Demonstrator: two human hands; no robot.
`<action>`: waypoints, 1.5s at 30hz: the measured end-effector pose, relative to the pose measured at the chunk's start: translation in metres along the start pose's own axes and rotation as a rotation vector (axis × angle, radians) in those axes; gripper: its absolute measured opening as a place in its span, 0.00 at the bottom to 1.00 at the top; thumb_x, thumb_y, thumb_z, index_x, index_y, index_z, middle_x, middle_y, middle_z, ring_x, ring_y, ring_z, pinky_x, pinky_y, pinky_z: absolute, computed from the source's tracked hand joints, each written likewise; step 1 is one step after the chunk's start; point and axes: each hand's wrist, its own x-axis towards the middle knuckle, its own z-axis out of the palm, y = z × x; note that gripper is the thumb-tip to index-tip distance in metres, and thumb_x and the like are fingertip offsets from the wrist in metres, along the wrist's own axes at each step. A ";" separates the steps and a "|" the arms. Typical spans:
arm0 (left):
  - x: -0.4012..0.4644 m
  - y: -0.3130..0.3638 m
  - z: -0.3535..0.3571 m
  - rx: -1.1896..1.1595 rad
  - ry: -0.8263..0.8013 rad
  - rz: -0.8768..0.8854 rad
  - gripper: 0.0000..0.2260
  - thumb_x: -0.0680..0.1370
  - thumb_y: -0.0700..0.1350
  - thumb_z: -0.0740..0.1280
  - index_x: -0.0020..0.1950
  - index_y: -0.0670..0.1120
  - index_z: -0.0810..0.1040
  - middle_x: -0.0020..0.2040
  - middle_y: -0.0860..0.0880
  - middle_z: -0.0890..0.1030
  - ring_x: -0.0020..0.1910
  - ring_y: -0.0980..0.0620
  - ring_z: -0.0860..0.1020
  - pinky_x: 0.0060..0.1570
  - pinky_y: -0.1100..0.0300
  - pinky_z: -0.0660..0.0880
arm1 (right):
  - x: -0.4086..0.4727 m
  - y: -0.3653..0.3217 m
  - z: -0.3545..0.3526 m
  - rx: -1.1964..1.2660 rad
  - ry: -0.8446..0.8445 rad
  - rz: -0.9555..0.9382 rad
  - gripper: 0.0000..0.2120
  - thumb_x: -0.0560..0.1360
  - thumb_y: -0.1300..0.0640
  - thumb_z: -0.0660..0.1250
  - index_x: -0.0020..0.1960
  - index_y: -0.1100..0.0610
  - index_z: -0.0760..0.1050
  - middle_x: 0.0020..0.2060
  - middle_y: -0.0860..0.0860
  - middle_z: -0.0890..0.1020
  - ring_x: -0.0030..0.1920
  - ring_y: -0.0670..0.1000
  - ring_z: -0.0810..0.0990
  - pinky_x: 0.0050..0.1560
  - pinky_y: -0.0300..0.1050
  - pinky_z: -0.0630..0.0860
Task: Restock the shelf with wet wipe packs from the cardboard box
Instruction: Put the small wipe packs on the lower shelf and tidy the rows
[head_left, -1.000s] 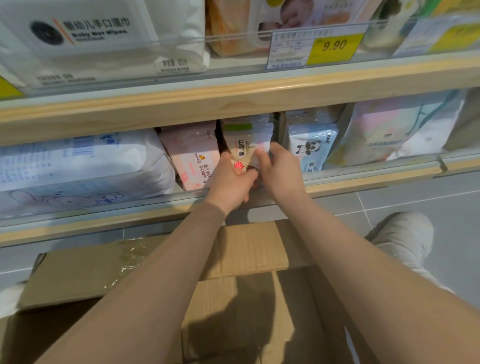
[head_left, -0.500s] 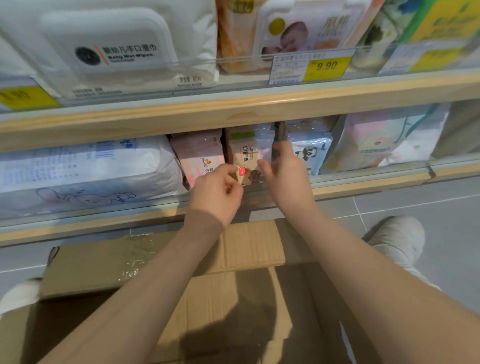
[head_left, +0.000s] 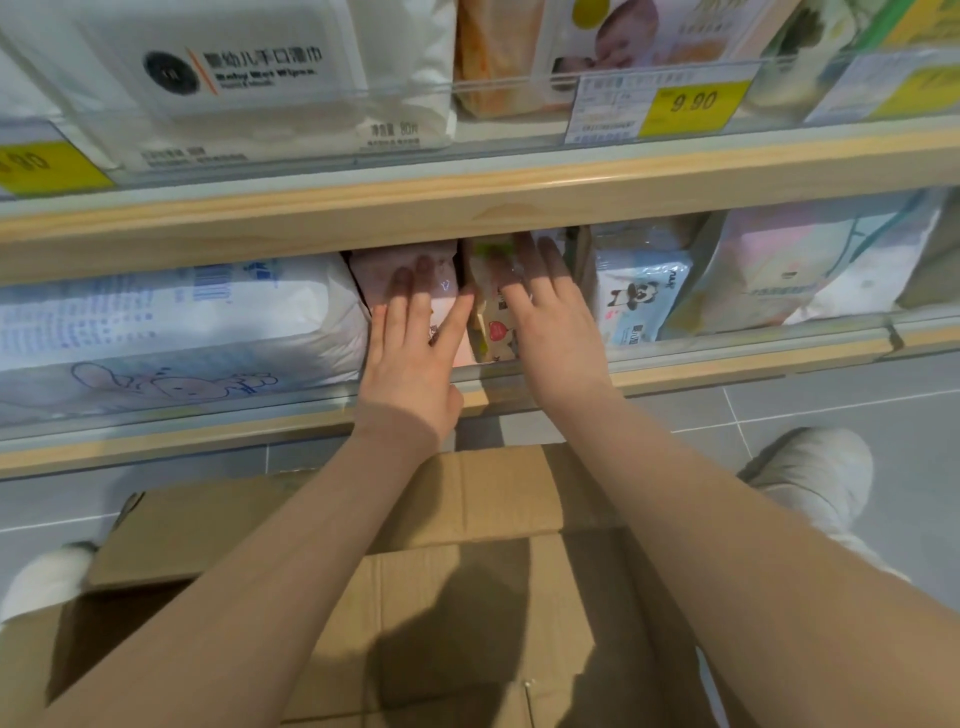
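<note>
Both hands reach into the lower shelf (head_left: 727, 364). My left hand (head_left: 410, 358) lies flat with fingers spread on a pink wet wipe pack (head_left: 415, 265). My right hand (head_left: 545, 322) rests, fingers extended, on a cream wet wipe pack (head_left: 498, 332) with a red heart mark, standing right of the pink one. Neither hand grips a pack. The open cardboard box (head_left: 467, 597) sits on the floor below my arms; I see no packs in the part of its inside that shows.
A large white pack with a rabbit drawing (head_left: 171, 332) fills the shelf's left. A blue panda pack (head_left: 639, 296) and a pale pastel pack (head_left: 800, 270) stand to the right. The upper shelf (head_left: 467, 192) carries more packs and yellow price tags (head_left: 688, 104). Grey tiled floor surrounds the box.
Both hands went from pinching the cream pack at the shelf's front to lying flat, deeper in. The left hand shifted onto the pink pack. The view moved closer.
</note>
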 end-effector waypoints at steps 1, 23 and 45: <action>-0.001 0.002 -0.003 -0.016 0.033 0.003 0.38 0.74 0.44 0.66 0.77 0.50 0.45 0.70 0.40 0.56 0.71 0.39 0.52 0.73 0.47 0.43 | -0.002 0.002 -0.001 0.022 0.039 -0.025 0.28 0.68 0.71 0.67 0.66 0.59 0.68 0.64 0.59 0.72 0.66 0.61 0.67 0.67 0.53 0.65; 0.052 0.131 0.008 -0.681 -0.262 -0.018 0.41 0.76 0.46 0.63 0.75 0.47 0.34 0.51 0.40 0.78 0.46 0.43 0.78 0.45 0.50 0.76 | -0.058 0.108 -0.009 0.533 0.047 0.282 0.32 0.76 0.65 0.60 0.76 0.53 0.53 0.68 0.58 0.68 0.61 0.58 0.74 0.54 0.47 0.72; -0.215 -0.023 -0.125 -0.452 0.088 -0.157 0.27 0.77 0.46 0.63 0.75 0.49 0.59 0.71 0.47 0.67 0.70 0.48 0.65 0.65 0.52 0.66 | -0.209 0.008 -0.179 0.365 -0.241 0.226 0.28 0.80 0.55 0.59 0.76 0.48 0.52 0.74 0.52 0.60 0.72 0.54 0.62 0.69 0.47 0.62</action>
